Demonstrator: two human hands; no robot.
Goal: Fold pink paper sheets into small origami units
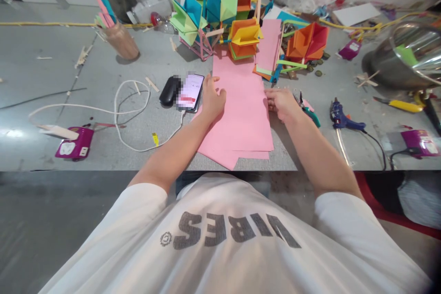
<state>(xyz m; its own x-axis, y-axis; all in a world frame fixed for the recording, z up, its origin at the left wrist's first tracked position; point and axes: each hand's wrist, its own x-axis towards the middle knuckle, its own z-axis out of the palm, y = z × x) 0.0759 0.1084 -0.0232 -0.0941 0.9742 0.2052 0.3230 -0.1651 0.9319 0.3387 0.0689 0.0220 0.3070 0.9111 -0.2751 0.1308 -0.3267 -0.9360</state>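
Sheets of pink paper [241,110] lie in an uneven stack in front of me, with corners of lower sheets sticking out near the table edge. My left hand [213,97] rests at the stack's left side, its fingers loosely bent and apart, close to a phone [190,92]. At the right edge of the paper is my right hand [283,103]. Its fingers are bent together with their tips at the sheet's edge; the thumb is not clearly visible.
Colourful folded-paper models [220,0] stand behind the stack, with an orange and red one [306,42] to their right. A black mouse [170,91] and white cable [138,149] lie left. On the right are a blue glue gun [344,119], a yellow-handled cutter [404,104] and a metal pot [396,64].
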